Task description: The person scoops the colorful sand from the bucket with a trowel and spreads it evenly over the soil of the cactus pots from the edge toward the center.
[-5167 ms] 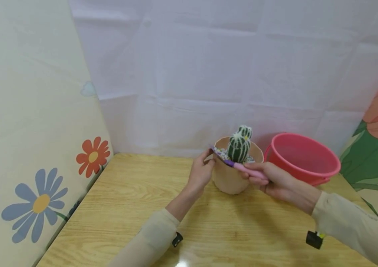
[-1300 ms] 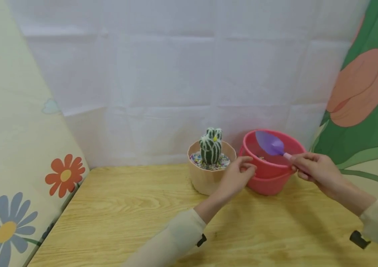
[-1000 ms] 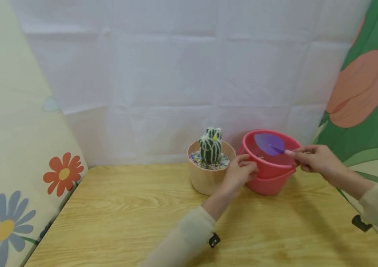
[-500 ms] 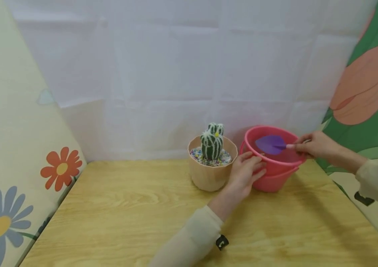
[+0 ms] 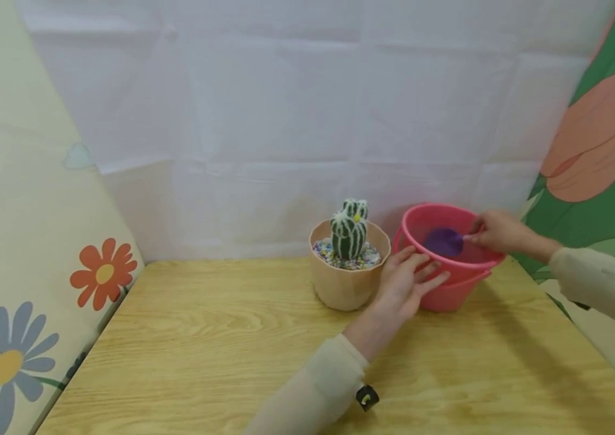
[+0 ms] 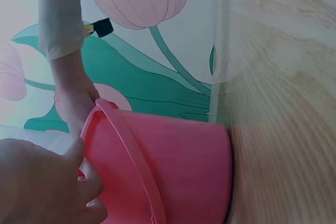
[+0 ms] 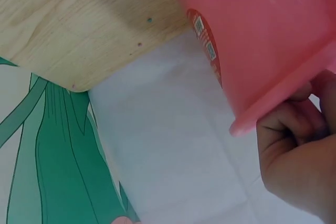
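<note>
A pink bucket (image 5: 451, 293) stands on the table at the right, its inside only partly seen. My left hand (image 5: 401, 284) rests its spread fingers against the bucket's near left side, just below the rim; the left wrist view shows the left hand (image 6: 47, 182) beside the rim. With my right hand (image 5: 498, 231) I grip the pink handle of a small trowel over the far right rim. The trowel's purple blade (image 5: 445, 241) is down inside the bucket. In the right wrist view, curled fingers of the right hand (image 7: 299, 156) show at the rim, the trowel hidden.
Left of the bucket stands a peach-coloured pot (image 5: 342, 287) with a knitted-looking cactus (image 5: 348, 235) in multicoloured pebbles. Both stand near the back edge of the wooden table (image 5: 204, 338), before a white cloth (image 5: 264, 121). Small specks lie on the table beside the bucket.
The trowel has gone from the pot's rim to the bucket, and its blade has sunk lower inside. My left hand has moved from the trowel blade to the bucket's side, its fingers spreading.
</note>
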The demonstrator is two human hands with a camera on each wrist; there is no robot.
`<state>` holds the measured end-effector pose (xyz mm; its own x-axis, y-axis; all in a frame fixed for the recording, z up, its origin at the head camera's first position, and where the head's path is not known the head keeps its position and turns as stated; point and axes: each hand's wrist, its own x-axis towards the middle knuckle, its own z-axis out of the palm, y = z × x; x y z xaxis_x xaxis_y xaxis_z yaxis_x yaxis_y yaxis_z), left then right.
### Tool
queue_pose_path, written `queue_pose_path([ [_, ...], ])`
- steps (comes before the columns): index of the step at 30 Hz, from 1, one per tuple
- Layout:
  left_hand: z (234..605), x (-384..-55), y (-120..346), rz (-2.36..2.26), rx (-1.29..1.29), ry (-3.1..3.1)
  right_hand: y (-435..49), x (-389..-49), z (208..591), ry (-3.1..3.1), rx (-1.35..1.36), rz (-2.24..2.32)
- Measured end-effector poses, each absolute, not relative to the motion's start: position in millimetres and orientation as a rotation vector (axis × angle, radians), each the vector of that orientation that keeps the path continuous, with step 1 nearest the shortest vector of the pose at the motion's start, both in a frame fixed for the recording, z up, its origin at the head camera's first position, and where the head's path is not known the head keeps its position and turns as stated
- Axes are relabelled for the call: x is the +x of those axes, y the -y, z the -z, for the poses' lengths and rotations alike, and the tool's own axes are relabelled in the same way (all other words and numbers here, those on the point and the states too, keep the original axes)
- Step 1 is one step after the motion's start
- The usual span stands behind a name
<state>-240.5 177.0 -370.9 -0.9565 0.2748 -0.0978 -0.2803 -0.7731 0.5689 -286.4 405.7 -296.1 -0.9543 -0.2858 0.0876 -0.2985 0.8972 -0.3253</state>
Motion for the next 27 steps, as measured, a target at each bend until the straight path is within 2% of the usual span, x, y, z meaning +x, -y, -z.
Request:
queue_pose_path([
  [27, 374.4, -223.9, -199.7, -2.862, -0.185, -0.728, -402.5, -276.8, 281.9, 2.979, 0.593, -0.115],
])
